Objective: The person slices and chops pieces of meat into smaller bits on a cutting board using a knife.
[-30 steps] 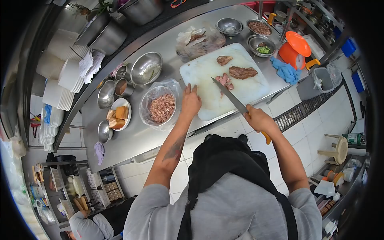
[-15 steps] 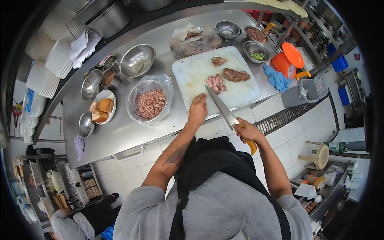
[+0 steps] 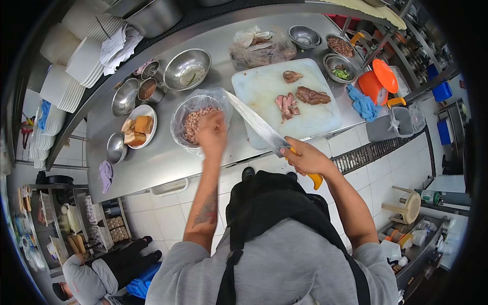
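My right hand (image 3: 308, 156) is wrapped round the yellow handle of a large kitchen knife (image 3: 258, 123). Its blade points up and left, across the near left corner of the white cutting board (image 3: 249, 86). Over the plastic-lined bowl of chopped meat (image 3: 194, 122) is my left hand (image 3: 211, 133), smeared by motion, so its fingers cannot be made out. Sliced meat pieces (image 3: 287, 108) lie on the board, with a larger brown piece of meat (image 3: 312, 95) to their right and a small chunk (image 3: 292, 77) behind them.
Metal bowls (image 3: 187, 69) and a plate of pork blocks (image 3: 145, 125) stand at the left. A plastic bag (image 3: 262, 51) sits behind the board. To the right are a bowl of greens (image 3: 339, 68), a blue cloth (image 3: 363, 101) and an orange container (image 3: 372, 88). Another person (image 3: 96, 274) is at the lower left.
My left hand has moved left from the board's near edge to the bowl of chopped meat. The knife has swung left, its tip off the meat slices. The whole view has shifted slightly.
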The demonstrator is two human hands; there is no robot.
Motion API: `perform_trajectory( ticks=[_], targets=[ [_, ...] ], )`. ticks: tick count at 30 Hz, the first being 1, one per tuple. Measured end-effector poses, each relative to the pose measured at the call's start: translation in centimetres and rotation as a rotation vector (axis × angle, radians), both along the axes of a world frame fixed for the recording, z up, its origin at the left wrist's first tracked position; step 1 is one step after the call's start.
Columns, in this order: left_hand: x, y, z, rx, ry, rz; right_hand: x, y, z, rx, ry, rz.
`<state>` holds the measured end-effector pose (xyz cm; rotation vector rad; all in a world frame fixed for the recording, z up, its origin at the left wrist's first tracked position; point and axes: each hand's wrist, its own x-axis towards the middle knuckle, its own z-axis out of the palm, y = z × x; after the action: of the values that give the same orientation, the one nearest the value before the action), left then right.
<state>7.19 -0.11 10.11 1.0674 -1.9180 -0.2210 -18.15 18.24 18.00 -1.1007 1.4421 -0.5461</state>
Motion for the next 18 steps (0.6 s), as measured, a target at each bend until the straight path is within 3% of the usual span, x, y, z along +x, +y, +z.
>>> perform_trajectory(
  ticks=[2, 4, 5, 7, 9, 11, 16, 18],
  targets=[
    [3.5, -2.4, 0.6, -0.001, -0.045, 0.057, -1.0, -0.2, 0.7, -0.055, 0.104, -0.057],
    [4.4, -2.9, 1.3, 0.29, -0.366, 0.181, -2.8, 0.6, 0.3, -0.12, 0.342, -0.145],
    [3.2, -3.0, 1.4, 0.291, -0.346, 0.179, -4.2, 1.2, -0.3, -0.122, 0.361, -0.143],
    [-0.8, -2.5, 3.3, 0.261, -0.301, -0.037, -6.2, 3.5, -1.6, -0.068, 0.33, -0.34],
    [-6.6, -2.7, 1.4, 0.419, -0.146, -0.272, -7.3, 5.1, -2.3, -0.066, 0.435, -0.387],
    [-12.4, -2.9, -1.8, 0.375, -0.221, -0.389, -7.7, 6.6, -3.0, -0.017, 0.501, -0.478],
    [-20.6, -5.7, -6.6, 0.377, -0.413, -0.316, -6.8, 9.8, -2.6, -0.011, 0.469, -0.491],
    [-21.7, -8.3, -7.8, 0.386, -0.518, -0.415, -6.7, 11.4, -3.3, 0.008, 0.437, -0.503]
  ],
)
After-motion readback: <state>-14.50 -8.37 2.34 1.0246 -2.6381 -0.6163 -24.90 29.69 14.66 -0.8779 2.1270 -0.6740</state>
